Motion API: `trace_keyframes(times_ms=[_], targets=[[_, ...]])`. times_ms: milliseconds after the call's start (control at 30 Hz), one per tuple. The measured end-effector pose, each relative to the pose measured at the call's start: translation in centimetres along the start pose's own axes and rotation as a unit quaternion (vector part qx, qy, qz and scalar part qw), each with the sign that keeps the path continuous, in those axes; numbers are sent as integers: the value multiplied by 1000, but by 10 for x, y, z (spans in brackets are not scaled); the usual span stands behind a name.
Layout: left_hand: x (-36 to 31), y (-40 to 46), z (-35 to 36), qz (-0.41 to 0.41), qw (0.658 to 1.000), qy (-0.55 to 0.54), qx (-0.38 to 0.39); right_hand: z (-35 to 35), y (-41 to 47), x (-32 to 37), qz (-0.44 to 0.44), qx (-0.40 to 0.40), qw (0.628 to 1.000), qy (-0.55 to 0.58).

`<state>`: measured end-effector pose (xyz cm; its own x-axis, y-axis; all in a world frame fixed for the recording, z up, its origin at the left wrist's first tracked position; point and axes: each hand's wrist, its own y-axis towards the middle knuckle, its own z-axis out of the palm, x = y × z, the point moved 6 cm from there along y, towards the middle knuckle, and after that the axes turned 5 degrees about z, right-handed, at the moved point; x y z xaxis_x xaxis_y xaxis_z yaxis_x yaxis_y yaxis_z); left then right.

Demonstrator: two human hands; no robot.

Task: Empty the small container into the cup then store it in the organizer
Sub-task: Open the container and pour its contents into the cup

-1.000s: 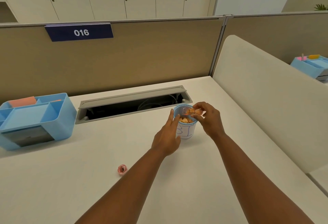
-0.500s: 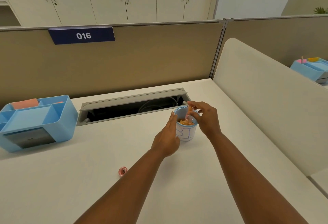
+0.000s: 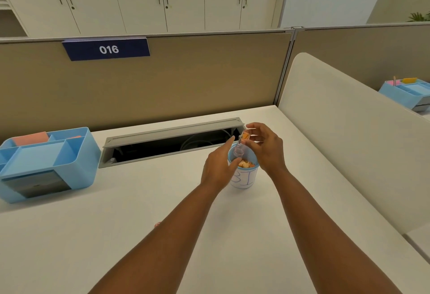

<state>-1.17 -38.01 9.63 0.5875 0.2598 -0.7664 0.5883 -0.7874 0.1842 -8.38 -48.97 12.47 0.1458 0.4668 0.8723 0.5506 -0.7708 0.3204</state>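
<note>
A white cup (image 3: 244, 178) with a blue rim and blue writing stands on the desk, with small orange pieces inside. My right hand (image 3: 265, 148) holds a small clear container (image 3: 242, 143) tipped mouth-down over the cup's rim; a few orange pieces remain in its upper end. My left hand (image 3: 218, 168) rests against the cup's left side, fingers extended along it. The blue desk organizer (image 3: 76, 154) sits at the far left of the desk.
A small pink lid (image 3: 157, 224) lies on the desk, mostly hidden behind my left forearm. An open grey cable tray (image 3: 169, 139) runs behind the cup. A white divider panel (image 3: 349, 135) borders the desk's right side. Another blue organizer (image 3: 407, 91) stands beyond it.
My right hand has tilted the small container steeper, from nearly level to mouth-down over the cup. More orange pieces now lie in the cup. My left hand stays against the cup.
</note>
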Motion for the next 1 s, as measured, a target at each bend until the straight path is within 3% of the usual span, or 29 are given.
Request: trace_keyframes(times_ms=[167,300,400,1000], targets=[[-23,13,-3,28,996,-69,-43,2,-5,10,-48,0,999,1],[-19,19,-3,3,993,-82,-82,1,-11,14,-88,-10,996,-11],[-16,23,3,-5,994,-79,-70,0,-12,13,-117,-16,991,-68],[-20,24,6,13,997,-74,-31,-2,-14,8,-109,-16,992,-55]])
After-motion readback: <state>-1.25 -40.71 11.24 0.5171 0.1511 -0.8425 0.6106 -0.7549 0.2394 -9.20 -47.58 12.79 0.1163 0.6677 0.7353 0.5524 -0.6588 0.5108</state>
